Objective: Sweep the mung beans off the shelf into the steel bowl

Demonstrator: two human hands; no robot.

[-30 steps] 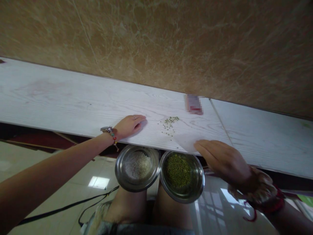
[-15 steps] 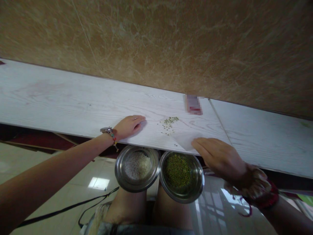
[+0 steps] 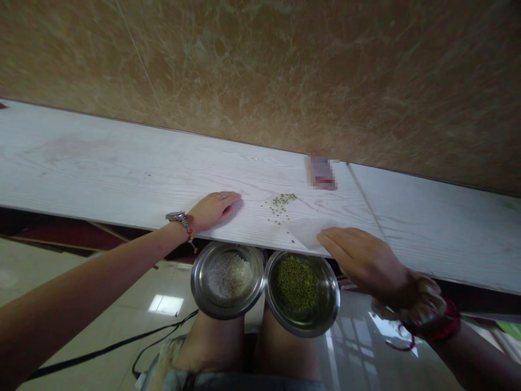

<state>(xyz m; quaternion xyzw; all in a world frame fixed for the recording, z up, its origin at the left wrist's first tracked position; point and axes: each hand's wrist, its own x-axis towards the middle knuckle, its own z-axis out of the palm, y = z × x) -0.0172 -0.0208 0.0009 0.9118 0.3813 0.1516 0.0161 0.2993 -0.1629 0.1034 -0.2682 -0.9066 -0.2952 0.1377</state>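
Note:
My left hand lies on the white wood-grain counter, its fingers stretched out and holding nothing. To the right of its fingertips is a small scatter of green mung beans mixed with pale grains. My right hand is closed on a thin white paper-like sheet at the counter's front edge. The sheet's far corner lies near a few stray beans. Below the edge, over my thighs, are two steel bowls side by side: one bowl with white rice, the other bowl with green mung beans.
A blurred-out flat object lies at the back of the counter, against the brown marbled wall. A seam crosses the counter to the right of it. A black strap hangs at lower left above the tiled floor.
Almost nothing differs. The view has shifted very slightly; both hands, the sheet and the scattered beans keep about the same places.

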